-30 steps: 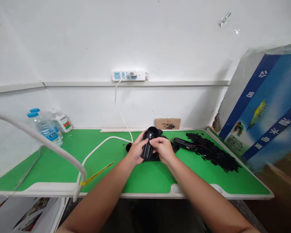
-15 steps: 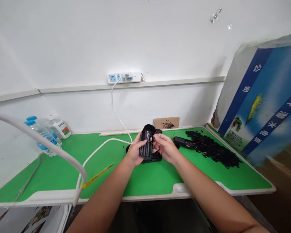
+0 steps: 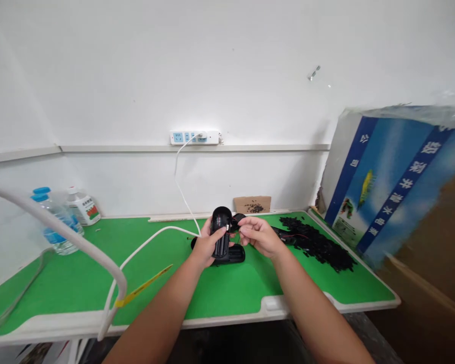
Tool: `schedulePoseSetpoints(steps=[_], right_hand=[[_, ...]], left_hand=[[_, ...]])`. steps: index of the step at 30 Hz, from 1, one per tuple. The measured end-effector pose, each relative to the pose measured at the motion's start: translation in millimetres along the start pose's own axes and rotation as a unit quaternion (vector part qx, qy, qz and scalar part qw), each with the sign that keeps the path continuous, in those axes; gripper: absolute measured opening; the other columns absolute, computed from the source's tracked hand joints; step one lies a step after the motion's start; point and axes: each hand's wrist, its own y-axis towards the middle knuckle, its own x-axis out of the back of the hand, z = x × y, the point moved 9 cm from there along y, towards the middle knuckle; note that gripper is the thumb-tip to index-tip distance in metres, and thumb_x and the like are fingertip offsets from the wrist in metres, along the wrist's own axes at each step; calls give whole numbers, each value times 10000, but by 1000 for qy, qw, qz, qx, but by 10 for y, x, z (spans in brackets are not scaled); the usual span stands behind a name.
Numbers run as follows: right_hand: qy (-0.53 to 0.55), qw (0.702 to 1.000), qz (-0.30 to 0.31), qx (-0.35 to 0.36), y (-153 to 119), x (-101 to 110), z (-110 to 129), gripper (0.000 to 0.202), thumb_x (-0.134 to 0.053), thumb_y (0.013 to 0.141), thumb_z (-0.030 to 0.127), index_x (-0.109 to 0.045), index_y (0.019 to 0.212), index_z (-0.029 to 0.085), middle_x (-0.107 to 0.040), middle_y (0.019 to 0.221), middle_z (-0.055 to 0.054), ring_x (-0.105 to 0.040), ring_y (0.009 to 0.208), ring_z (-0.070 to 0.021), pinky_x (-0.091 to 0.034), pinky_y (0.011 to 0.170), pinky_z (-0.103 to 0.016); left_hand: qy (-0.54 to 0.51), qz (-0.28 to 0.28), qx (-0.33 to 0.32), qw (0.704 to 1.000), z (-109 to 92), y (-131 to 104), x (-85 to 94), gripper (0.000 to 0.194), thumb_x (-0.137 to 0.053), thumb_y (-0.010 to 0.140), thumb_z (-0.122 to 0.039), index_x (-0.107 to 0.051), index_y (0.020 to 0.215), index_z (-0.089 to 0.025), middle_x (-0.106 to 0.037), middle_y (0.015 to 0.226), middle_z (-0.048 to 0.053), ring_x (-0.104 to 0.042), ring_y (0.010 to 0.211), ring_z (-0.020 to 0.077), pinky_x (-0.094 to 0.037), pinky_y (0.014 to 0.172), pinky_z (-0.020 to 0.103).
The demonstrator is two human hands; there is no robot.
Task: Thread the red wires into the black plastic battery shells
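Observation:
My left hand (image 3: 208, 243) is wrapped around a black plastic housing (image 3: 221, 241) with a rounded top and ribbed lower part, thumb across its front. A small pale connector shows near the thumb. To its right, my right hand (image 3: 261, 235) pinches a thin wire (image 3: 234, 232) that runs from the housing; its end is hidden by the fingertips. A dark round part (image 3: 236, 220) sits between the two hands, partly covered. Under them on the green tabletop lies another black housing (image 3: 233, 254).
Small black pieces (image 3: 322, 244) are heaped at the right, beside a black housing with red wire (image 3: 284, 235). Cardboard (image 3: 252, 204) holding tiny dark bits leans at the wall. Bottles (image 3: 60, 227) stand left. A white cable (image 3: 114, 268) crosses the left side; a large blue box (image 3: 387, 177) stands right.
The view has tilted up and turned slightly right. My right fingers have moved a little away from the front of the housing, while my left hand keeps its hold.

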Motion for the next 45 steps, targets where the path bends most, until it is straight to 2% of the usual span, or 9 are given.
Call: schedulePoseSetpoints(steps=[6, 13, 18, 20, 23, 27, 33, 39, 45], right_hand=[[-250, 967, -8, 54, 78, -369, 329, 233, -621, 769, 367, -625, 778, 134, -587, 591, 3, -509, 469, -81, -409, 476, -203], [-637, 761, 29, 116, 300, -851, 596, 188, -512, 828, 247, -683, 823, 170, -675, 799, -54, -580, 709, -142, -375, 638, -239], [-730, 679, 45, 62, 488, -953, 469, 189, -530, 804, 250, -695, 867, 182, -678, 810, -84, -588, 722, -185, -349, 610, -250], [-718, 688, 90, 63, 510, -1056, 415, 275, -601, 760, 283, -673, 1005, 183, -675, 812, -89, -588, 737, -199, -359, 612, -249], [-592, 785, 164, 85, 457, -1113, 500, 576, -625, 756, 332, -495, 1298, 189, -672, 857, -71, -587, 733, -176, -398, 618, -239], [-398, 912, -11, 97, 340, -260, 902, 563, -576, 789, 419, -481, 1285, 170, -639, 881, -52, -538, 571, -104, -410, 525, -222], [-472, 840, -268, -14, -485, 1417, 623, 416, -603, 691, 503, -655, 729, 92, -592, 604, -49, -468, 523, -112, -358, 512, -241], [-482, 807, -340, -19, -1392, 1772, 281, 387, -542, 741, 487, -643, 739, 114, -613, 643, -67, -503, 551, -140, -380, 530, -256], [-615, 708, -333, -99, -1542, 1928, 175, 266, -588, 721, 325, -689, 868, 129, -676, 807, -93, -597, 705, -184, -432, 672, -275]], left_hand=[[65, 20, -35, 997, 2, 4, -19, 632, -723, 697, -308, -418, 1245, -232, -608, 982, 70, -638, 694, 189, -559, 601, 332], [-46, 78, 12, 996, 33, -63, -120, 701, -708, 595, -100, -421, 1215, -253, -568, 1137, 62, -633, 813, 208, -558, 637, 331], [-67, 40, 4, 997, 27, -46, -86, 651, -753, 521, -72, -478, 1094, -212, -620, 970, 31, -635, 771, 178, -551, 658, 304], [-65, 11, 0, 998, 32, -19, -45, 578, -777, 551, -148, -480, 1044, -206, -631, 892, 24, -639, 692, 177, -550, 617, 322], [-78, -2, 22, 997, 44, 3, -12, 520, -767, 600, -230, -466, 1025, -211, -640, 867, 31, -647, 636, 193, -549, 569, 345], [-85, -10, 56, 995, 25, 1, 50, 465, -712, 665, -250, -443, 1043, -208, -655, 883, 57, -660, 625, 204, -545, 549, 319], [-81, -28, 36, 996, -52, 15, 108, 364, -658, 707, -248, -448, 999, -192, -659, 780, 52, -648, 581, 181, -533, 516, 270], [-27, -44, 20, 998, -69, 4, 128, 330, -710, 679, -257, -518, 927, -152, -662, 790, 44, -643, 564, 167, -539, 493, 264], [6, -52, 21, 998, -31, 15, 133, 362, -749, 630, -241, -558, 916, -130, -666, 802, 41, -647, 570, 181, -547, 485, 285]])
